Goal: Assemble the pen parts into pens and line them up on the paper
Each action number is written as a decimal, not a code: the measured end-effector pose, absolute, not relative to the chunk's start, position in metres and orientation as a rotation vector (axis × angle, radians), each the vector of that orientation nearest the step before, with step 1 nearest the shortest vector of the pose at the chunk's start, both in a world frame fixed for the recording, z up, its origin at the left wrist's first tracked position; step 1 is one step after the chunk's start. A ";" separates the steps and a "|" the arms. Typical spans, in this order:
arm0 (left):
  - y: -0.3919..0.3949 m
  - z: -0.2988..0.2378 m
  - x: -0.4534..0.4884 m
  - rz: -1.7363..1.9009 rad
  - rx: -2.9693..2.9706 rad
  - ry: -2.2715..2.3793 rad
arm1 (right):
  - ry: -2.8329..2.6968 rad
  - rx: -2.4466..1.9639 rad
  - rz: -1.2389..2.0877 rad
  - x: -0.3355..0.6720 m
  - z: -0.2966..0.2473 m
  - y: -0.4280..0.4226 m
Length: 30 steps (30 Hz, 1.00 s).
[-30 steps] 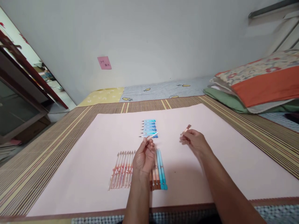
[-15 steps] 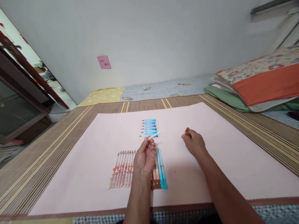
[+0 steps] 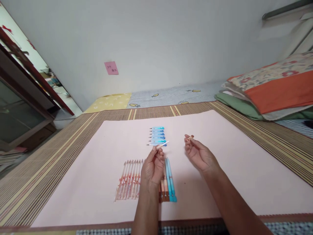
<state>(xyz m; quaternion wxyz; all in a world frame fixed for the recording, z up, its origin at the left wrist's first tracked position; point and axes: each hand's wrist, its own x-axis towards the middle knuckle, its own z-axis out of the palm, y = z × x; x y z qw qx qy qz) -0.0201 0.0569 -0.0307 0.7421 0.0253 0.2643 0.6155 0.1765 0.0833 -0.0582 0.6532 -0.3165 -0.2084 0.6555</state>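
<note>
My left hand (image 3: pixel 153 166) is closed, palm up, pinching a slim pale peach pen piece (image 3: pixel 162 145) with a white end slanting up to the right. My right hand (image 3: pixel 201 156) holds a short peach-and-brown pen cap (image 3: pixel 190 138) between thumb and fingers. Beyond the left hand lies a stack of blue pens (image 3: pixel 157 133) with dark tips to the left. White pens with a red-pink pattern (image 3: pixel 127 179) form a row left of my left wrist. Two light blue pens (image 3: pixel 171 181) lie right of that wrist, beside peach-and-brown pens (image 3: pixel 165 191) partly hidden by the forearm.
A pale pink sheet (image 3: pixel 83 182) covers the striped mat (image 3: pixel 49 160). Folded bedding (image 3: pixel 276 93) is piled at the right. A pink note (image 3: pixel 111 68) sticks to the wall behind, and a doorway opens at the far left.
My right hand has turned palm up and moved slightly left, bringing the cap closer to the left hand. The left hand keeps its hold on the pen piece. The view has shifted slightly.
</note>
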 end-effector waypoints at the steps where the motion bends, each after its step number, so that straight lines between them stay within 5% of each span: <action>1: 0.057 -0.031 -0.020 1.351 0.060 0.578 | -0.441 -0.694 1.505 0.174 -0.056 0.083; 11: 0.055 -0.033 -0.015 1.374 0.094 0.617 | -0.311 -0.557 1.562 0.163 -0.049 0.077; 30: 0.057 -0.041 -0.012 1.378 0.149 0.665 | -0.900 -0.848 1.263 0.144 -0.034 0.063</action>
